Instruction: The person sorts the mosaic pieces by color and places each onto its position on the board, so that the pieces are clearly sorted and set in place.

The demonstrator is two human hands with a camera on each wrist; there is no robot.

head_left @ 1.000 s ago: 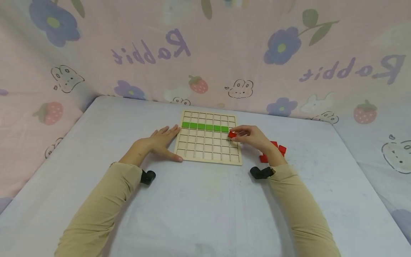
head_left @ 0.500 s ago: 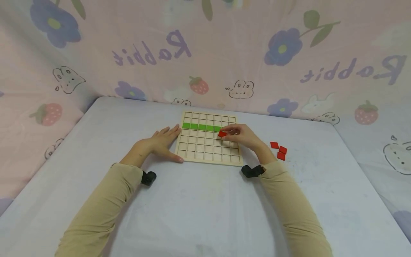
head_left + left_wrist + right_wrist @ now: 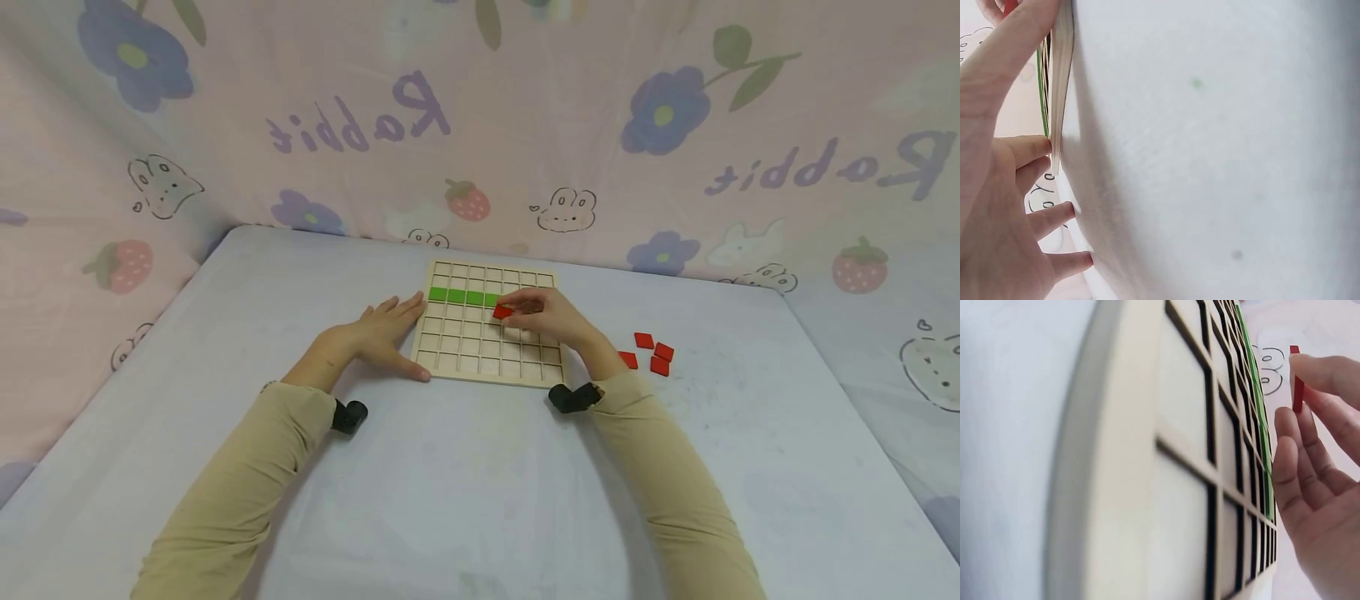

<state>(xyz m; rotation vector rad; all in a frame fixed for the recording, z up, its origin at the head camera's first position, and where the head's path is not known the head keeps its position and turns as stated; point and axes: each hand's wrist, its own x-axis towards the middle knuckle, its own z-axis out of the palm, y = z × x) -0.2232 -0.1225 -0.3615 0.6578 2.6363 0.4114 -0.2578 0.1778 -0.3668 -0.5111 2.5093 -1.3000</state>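
Observation:
A pale wooden grid board (image 3: pixel 471 347) lies on the table, with a row of green tiles (image 3: pixel 456 297) set across its upper part. My left hand (image 3: pixel 375 333) is spread at the board's left side, thumb by the near corner and fingertips along the edge. Between thumb and fingertips my right hand (image 3: pixel 551 315) pinches a red tile (image 3: pixel 502 312), held over the board just in front of the green row. The right wrist view shows this red tile (image 3: pixel 1299 394) edge-on, raised off the grid. The right hand hides the right end of the green row.
Several loose red tiles (image 3: pixel 643 340) lie on the white table (image 3: pixel 465 492) to the right of the board, one partly hidden by the right forearm. A patterned pink cloth (image 3: pixel 502 142) hangs behind the table. Each wrist carries a black camera (image 3: pixel 574 398).
My right hand has moved left over the board with the red tile, from the right end of the green row towards its middle. The left hand has stayed at the board's left edge.

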